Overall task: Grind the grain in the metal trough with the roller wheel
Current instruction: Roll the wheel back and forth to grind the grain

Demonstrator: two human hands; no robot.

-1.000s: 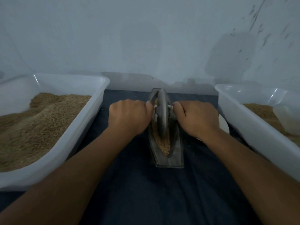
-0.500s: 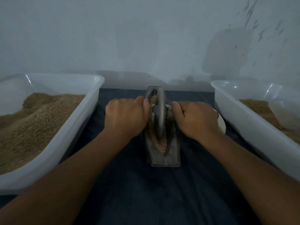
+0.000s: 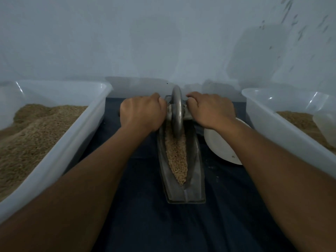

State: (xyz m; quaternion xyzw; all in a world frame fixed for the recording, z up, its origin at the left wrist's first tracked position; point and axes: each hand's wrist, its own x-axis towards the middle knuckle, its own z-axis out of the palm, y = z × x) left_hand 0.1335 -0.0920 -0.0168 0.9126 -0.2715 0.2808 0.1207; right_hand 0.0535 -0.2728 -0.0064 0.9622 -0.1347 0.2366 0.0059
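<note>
With both hands, left hand and right hand, clamped on its axle, I press the roller wheel evenly along the metal trough, keeping the grain under it.

Single head view, looking forward and down along both forearms, sitting close over trough on dark cloth; wall filling upper half, tubs cropping at both edges.

Both arms outstretched — left hand, right hand fisted.
</note>
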